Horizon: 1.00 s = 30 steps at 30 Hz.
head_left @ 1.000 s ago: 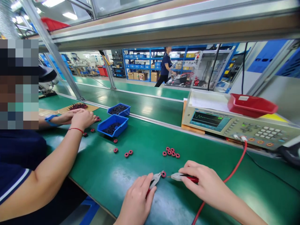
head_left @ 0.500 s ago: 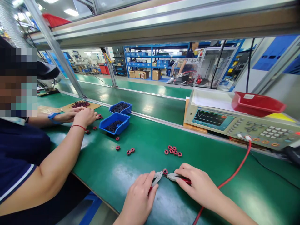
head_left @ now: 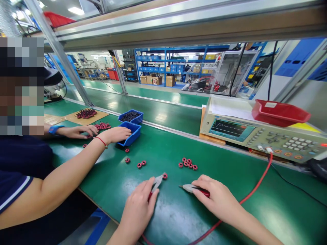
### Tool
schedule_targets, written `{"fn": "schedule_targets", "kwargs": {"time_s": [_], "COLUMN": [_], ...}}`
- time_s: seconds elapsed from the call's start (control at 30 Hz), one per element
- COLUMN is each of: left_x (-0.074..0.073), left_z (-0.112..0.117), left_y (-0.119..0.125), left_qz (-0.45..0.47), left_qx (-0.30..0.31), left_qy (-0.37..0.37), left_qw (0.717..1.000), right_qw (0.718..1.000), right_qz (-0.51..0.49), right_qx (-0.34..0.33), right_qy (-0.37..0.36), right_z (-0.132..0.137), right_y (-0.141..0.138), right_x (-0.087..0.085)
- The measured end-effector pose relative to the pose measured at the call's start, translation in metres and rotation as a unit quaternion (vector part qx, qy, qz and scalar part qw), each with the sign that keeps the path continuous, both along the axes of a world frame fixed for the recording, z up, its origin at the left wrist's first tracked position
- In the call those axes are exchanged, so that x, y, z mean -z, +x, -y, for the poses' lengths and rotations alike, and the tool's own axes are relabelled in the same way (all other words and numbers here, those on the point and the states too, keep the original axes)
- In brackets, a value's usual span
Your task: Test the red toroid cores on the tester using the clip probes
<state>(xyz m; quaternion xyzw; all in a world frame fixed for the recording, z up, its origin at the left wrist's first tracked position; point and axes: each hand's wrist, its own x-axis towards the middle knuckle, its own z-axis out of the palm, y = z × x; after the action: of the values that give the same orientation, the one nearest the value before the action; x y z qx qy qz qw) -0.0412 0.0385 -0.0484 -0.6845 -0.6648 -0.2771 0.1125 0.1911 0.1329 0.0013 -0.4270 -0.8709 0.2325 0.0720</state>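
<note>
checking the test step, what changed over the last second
The left hand drew the left clip, with the red coil at its tip, off to the left. It now sits apart from the right clip held by the right hand. A co-worker's hand moved onto the near blue bin. Both hands kept their clips. The coil cluster and tester stayed put.

A co-worker sits at the left of the green bench mat (head_left: 178, 143), one hand (head_left: 119, 133) at the near blue bin (head_left: 133, 132) and the other hand (head_left: 81, 131) beside a heap of red coils (head_left: 102, 126). A second blue bin (head_left: 130, 116) holds dark parts. More coils lie on a cardboard sheet (head_left: 76, 119). Five loose toroid coils (head_left: 187, 163) cluster mid-mat. A tester (head_left: 260, 136) shows a waveform; a red tray (head_left: 279, 114) rests on it.
</note>
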Motion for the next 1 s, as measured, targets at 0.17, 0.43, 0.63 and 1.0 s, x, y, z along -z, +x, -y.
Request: {"fn": "schedule_targets", "kwargs": {"time_s": [0.17, 0.43, 0.63, 1.0], "left_x": [-0.007, -0.013, -0.016, -0.02], "left_z": [-0.005, -0.002, 0.0, -0.001], "left_y": [-0.01, 0.026, 0.031, 0.031], "left_qz": [0.003, 0.084, 0.142, 0.146], "left_qx": [-0.034, 0.064, 0.081, 0.056], "left_qy": [0.021, -0.079, -0.141, -0.153], "left_qw": [0.999, 0.991, 0.976, 0.976], "right_qw": [0.99, 0.977, 0.99, 0.99], "right_qz": [0.084, 0.102, 0.062, 0.05], "right_qx": [0.101, 0.153, 0.083, 0.082], "right_qy": [0.06, 0.112, 0.092, 0.105], "right_z": [-0.009, -0.034, -0.018, -0.014], "right_y": [0.016, 0.026, 0.011, -0.005], "right_x": [-0.002, 0.015, 0.019, 0.019]}}
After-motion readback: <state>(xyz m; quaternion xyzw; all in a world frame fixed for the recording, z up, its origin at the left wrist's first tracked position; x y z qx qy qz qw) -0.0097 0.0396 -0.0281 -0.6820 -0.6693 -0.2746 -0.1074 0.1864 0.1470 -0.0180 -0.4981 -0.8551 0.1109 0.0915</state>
